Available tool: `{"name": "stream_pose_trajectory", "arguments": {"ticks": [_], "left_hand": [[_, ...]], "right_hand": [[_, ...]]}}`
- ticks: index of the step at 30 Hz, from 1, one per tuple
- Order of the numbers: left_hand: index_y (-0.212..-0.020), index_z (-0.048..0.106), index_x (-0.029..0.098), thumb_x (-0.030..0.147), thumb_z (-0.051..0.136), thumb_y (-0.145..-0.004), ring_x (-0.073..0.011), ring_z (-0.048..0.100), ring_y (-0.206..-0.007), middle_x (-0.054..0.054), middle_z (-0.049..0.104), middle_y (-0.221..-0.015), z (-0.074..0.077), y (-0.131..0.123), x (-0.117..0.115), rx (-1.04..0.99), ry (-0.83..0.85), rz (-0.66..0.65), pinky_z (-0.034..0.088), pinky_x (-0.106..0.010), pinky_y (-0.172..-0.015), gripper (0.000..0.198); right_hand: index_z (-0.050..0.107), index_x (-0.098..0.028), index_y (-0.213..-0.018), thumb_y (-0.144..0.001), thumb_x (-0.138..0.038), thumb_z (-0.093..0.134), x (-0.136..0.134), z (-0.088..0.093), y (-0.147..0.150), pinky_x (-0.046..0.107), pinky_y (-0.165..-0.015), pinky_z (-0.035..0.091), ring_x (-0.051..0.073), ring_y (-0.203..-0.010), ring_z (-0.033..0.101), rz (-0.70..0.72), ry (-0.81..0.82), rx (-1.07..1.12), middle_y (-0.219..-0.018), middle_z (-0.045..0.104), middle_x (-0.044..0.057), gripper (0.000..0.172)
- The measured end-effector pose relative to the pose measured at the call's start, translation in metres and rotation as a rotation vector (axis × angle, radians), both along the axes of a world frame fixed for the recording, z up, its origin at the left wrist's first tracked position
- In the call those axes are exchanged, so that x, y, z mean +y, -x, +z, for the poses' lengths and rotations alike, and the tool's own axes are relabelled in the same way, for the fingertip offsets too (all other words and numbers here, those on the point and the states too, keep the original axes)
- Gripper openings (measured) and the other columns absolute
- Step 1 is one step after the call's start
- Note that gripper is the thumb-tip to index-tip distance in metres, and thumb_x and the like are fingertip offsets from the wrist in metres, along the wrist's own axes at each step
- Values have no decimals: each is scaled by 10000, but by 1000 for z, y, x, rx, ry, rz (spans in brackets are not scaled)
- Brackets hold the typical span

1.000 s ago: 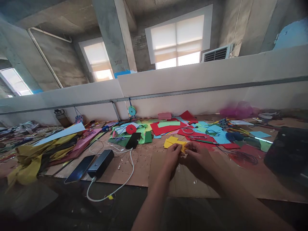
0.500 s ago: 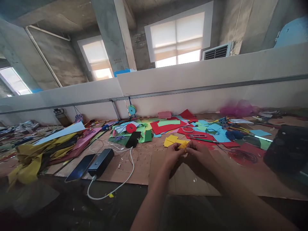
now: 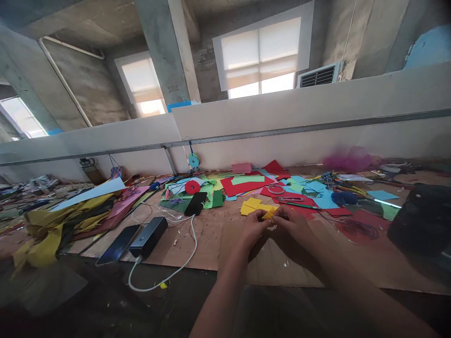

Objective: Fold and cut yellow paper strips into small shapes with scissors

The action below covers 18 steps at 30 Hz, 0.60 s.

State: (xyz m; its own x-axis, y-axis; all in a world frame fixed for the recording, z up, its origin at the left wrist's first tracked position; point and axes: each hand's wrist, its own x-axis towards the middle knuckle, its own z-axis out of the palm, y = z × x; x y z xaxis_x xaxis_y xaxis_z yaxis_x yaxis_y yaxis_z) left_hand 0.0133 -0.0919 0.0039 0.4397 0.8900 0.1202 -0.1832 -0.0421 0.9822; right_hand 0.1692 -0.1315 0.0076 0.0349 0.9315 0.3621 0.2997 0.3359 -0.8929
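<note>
My left hand (image 3: 252, 228) and my right hand (image 3: 293, 223) meet above the brown cardboard sheet (image 3: 282, 260) in the middle of the table. Both pinch a small folded piece of yellow paper (image 3: 268, 214) between fingertips and thumbs. Loose yellow paper squares (image 3: 251, 206) lie flat just beyond the hands. Red sheets (image 3: 243, 186) and light blue sheets (image 3: 319, 196) spread out behind them.
A phone (image 3: 119, 244) and a black power bank (image 3: 148, 237) with a white cable (image 3: 176, 267) lie at the left. A second black phone (image 3: 196, 203), scissors (image 3: 294, 201), a tape ring (image 3: 275, 189), crumpled yellow paper (image 3: 45, 234) and a dark object (image 3: 421, 220) at the right surround the cardboard. A white partition (image 3: 282, 136) backs the table.
The hands stay together on the yellow piece; fingers shift slightly and the piece turns a little between them. The view has tilted marginally.
</note>
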Motion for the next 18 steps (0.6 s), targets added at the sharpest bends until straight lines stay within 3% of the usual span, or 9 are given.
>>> {"name": "stream_pose_trajectory", "arguments": {"ticks": [18], "left_hand": [[-788,675,157,236,688,-611,-148,573,-674,-40,659,-749,8,2,-5,90,-44,18,435,-247,-612,194]], "right_hand": [[579,-228,-742,-784,-375,646,2,-2,-3,307,-636,435,197,-674,590,-24,-5,-50,-708,650,-9,167]]}}
